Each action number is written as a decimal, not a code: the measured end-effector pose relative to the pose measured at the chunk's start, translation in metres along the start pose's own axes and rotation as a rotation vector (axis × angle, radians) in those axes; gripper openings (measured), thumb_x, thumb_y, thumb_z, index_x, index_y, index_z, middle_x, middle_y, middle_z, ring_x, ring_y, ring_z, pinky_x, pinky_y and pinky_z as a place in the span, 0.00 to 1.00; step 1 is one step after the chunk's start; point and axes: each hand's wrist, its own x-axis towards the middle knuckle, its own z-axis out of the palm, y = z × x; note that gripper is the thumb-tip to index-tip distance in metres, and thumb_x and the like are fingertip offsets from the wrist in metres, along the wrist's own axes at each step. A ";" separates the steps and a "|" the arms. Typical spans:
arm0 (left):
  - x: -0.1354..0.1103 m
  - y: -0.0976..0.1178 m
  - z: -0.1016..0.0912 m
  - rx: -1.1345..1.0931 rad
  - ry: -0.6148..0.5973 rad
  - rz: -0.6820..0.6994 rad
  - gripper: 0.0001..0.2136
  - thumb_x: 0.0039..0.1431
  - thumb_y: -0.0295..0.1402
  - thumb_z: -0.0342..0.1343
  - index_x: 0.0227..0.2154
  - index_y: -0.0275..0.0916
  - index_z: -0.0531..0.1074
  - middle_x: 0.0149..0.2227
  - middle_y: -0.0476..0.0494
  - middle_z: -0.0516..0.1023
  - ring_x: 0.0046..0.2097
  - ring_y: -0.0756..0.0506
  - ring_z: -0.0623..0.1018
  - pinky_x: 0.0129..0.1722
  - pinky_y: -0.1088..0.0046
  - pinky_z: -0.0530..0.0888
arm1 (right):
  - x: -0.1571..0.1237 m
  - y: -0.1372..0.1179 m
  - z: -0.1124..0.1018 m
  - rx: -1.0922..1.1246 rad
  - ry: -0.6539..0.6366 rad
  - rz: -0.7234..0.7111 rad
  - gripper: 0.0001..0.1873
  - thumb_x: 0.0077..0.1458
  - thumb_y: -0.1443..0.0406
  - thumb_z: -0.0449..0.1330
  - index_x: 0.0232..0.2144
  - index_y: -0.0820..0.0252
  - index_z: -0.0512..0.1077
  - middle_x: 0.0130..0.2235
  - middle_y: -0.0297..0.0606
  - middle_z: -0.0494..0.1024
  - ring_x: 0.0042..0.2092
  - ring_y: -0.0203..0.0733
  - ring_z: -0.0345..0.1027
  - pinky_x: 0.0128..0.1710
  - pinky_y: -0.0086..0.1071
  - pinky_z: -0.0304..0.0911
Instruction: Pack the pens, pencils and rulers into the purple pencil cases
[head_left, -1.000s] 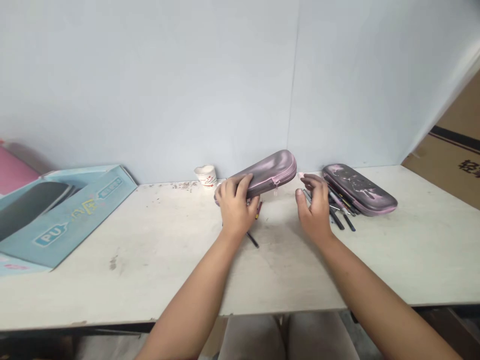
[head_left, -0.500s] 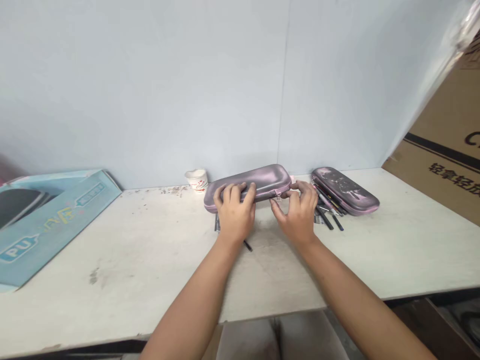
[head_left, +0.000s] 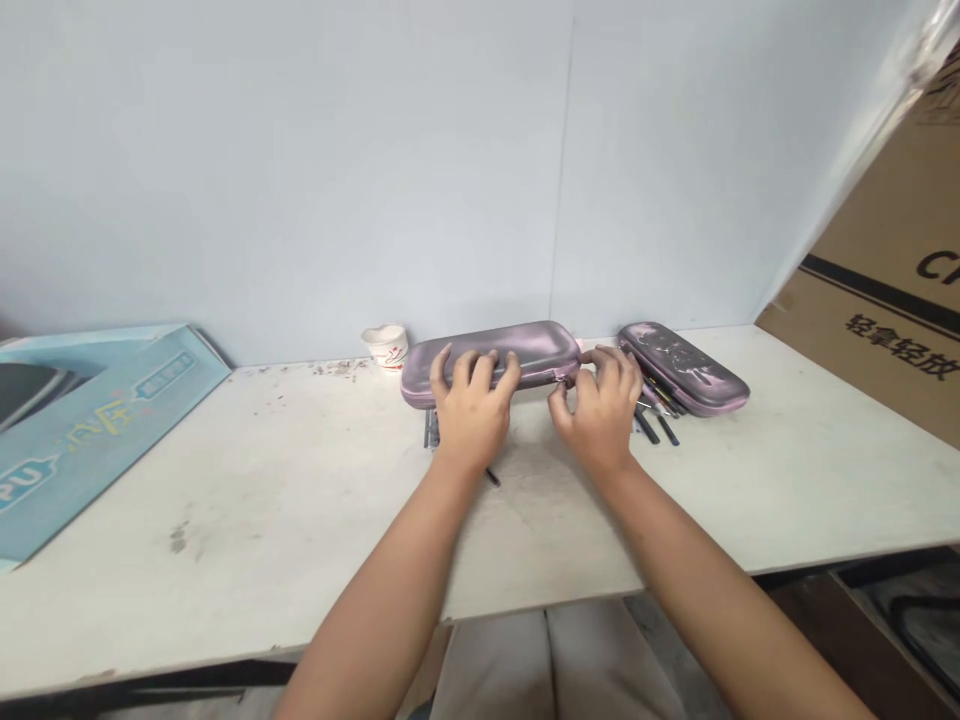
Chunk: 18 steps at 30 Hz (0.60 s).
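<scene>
A zipped mauve-pink hard pencil case (head_left: 491, 352) lies flat on the white table (head_left: 225, 480), its long side facing me. My left hand (head_left: 472, 410) presses its fingers over the case's front and top. My right hand (head_left: 596, 415) grips the case's right end near the zip pull. Several dark pens (head_left: 652, 425) lie to the right, partly under a second, similar pencil case (head_left: 682, 370). More pens (head_left: 430, 428) stick out from under the held case, mostly hidden by it and my left hand.
A small white paper cup (head_left: 385, 347) stands by the wall behind the held case. A flat light-blue printed box (head_left: 112, 425) lies at the table's left. A brown cardboard carton (head_left: 877, 300) stands beyond the right end. A blue-grey wall backs the table.
The held case has swung from tilted, right end raised, to lying level on the table. My right hand has moved from beside the pens onto the case's end.
</scene>
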 end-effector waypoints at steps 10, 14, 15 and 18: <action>-0.001 -0.002 0.003 -0.037 0.029 -0.034 0.20 0.54 0.27 0.49 0.51 0.45 0.66 0.49 0.41 0.71 0.53 0.39 0.65 0.60 0.47 0.44 | 0.003 0.005 -0.005 0.010 0.056 -0.087 0.07 0.49 0.68 0.52 0.27 0.57 0.70 0.40 0.43 0.66 0.52 0.51 0.56 0.53 0.54 0.47; 0.000 -0.006 0.005 -0.075 0.003 -0.059 0.22 0.52 0.25 0.50 0.52 0.45 0.65 0.49 0.42 0.71 0.54 0.39 0.65 0.61 0.47 0.39 | 0.007 0.011 -0.006 0.018 0.108 -0.113 0.05 0.47 0.67 0.54 0.24 0.59 0.69 0.38 0.42 0.64 0.50 0.51 0.57 0.52 0.53 0.49; 0.000 -0.007 0.006 -0.083 -0.003 -0.067 0.23 0.52 0.25 0.50 0.52 0.46 0.65 0.49 0.42 0.71 0.54 0.39 0.65 0.61 0.47 0.38 | 0.008 0.013 -0.006 0.021 0.117 -0.105 0.04 0.47 0.67 0.54 0.24 0.59 0.69 0.37 0.42 0.64 0.50 0.52 0.57 0.51 0.53 0.49; -0.001 -0.010 0.007 -0.107 -0.014 -0.088 0.23 0.53 0.25 0.49 0.52 0.47 0.63 0.50 0.43 0.70 0.55 0.39 0.64 0.60 0.45 0.34 | 0.011 0.019 -0.006 0.034 0.125 -0.085 0.04 0.46 0.66 0.54 0.23 0.58 0.68 0.37 0.42 0.63 0.49 0.52 0.57 0.49 0.52 0.51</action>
